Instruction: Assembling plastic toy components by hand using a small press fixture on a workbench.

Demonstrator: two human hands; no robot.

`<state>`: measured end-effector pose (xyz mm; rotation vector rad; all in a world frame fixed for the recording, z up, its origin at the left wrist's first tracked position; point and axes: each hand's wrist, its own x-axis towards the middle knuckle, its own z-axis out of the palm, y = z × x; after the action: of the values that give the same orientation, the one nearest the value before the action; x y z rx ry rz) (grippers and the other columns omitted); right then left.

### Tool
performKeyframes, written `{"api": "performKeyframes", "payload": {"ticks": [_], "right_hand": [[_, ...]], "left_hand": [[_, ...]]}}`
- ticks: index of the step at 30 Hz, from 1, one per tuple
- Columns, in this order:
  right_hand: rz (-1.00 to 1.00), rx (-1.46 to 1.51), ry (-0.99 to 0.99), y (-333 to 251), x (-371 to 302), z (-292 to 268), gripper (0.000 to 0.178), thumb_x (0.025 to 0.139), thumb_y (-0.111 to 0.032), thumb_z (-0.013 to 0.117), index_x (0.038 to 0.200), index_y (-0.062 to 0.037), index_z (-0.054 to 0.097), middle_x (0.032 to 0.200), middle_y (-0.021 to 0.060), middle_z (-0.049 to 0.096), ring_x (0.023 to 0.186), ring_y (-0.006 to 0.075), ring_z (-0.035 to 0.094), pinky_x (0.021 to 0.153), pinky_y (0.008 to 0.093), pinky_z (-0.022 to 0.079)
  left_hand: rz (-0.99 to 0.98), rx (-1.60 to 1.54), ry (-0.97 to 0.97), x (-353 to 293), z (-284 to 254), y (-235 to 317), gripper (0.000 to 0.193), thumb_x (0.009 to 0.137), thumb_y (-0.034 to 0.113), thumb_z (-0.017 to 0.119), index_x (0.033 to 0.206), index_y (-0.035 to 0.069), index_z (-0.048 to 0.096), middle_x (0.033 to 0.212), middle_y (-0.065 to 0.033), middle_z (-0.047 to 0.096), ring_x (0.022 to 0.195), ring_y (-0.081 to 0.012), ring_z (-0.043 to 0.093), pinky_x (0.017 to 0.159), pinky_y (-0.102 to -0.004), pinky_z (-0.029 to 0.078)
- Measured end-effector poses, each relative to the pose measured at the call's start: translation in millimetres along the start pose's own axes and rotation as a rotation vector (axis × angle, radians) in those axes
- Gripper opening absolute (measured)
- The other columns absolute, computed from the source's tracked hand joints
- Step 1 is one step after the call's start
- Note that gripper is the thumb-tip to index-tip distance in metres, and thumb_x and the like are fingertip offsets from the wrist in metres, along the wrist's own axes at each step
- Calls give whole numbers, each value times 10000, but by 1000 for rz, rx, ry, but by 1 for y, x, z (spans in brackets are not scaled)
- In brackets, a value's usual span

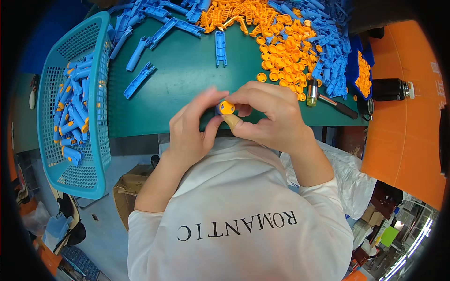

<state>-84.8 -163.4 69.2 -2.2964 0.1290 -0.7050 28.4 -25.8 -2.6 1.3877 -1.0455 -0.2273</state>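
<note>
At the near edge of the green table (183,77), both hands meet around one orange-capped blue piece (228,108), its round end facing up; the left hand (193,122) closes its fingertips and thumb about the mostly hidden blue body, while the right hand (272,111) pinches the orange end between forefinger and covered thumb; whether the cap is fully seated cannot be told. To the left, a turquoise basket (104,117) holds many blue tubes (77,110) with orange ends, seemingly finished; much looks left, for loose orange caps (281,58) lie heaped ahead to the right, beside a large pile of blue parts (330,63), with orange ribbed parts (248,11) at the far side. Nearer the hands, two blue shells (221,49) lie apart from the piles; a hammer (341,107) rests by the caps, near a blue bin (354,68) of more caps and a black bottle (389,89); the hammer could obstruct a rightward reach, and the basket's raised rim separates the left hand from the tubes inside.
</note>
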Motion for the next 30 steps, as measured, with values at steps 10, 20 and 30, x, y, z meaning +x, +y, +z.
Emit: {"api": "performKeyframes", "payload": {"ticks": [10, 20, 30], "right_hand": [[384, -300, 358, 33, -68, -89, 297, 796, -12, 737, 1093, -30, 733, 1014, 54, 716, 829, 143, 617, 770, 272, 493], [295, -771, 47, 89, -135, -151, 210, 759, 44, 655, 955, -31, 660, 962, 111, 658, 948, 299, 621, 829, 376, 479], [112, -117, -27, -20, -58, -76, 492, 789, 76, 700, 1270, -26, 687, 819, 104, 644, 662, 194, 595, 605, 303, 486]], "left_hand": [[352, 179, -108, 6, -7, -7, 509, 786, -120, 749, 1213, 128, 626, 1038, -134, 724, 780, -259, 711, 634, -309, 566], [343, 146, -30, 6, -1, 1, 413, 798, -118, 759, 1140, 93, 661, 1067, -154, 698, 760, -239, 685, 627, -295, 563], [185, -70, 38, -5, 5, -6, 474, 854, -91, 751, 1210, 1, 452, 1060, -175, 700, 974, -257, 737, 846, -355, 610]]}}
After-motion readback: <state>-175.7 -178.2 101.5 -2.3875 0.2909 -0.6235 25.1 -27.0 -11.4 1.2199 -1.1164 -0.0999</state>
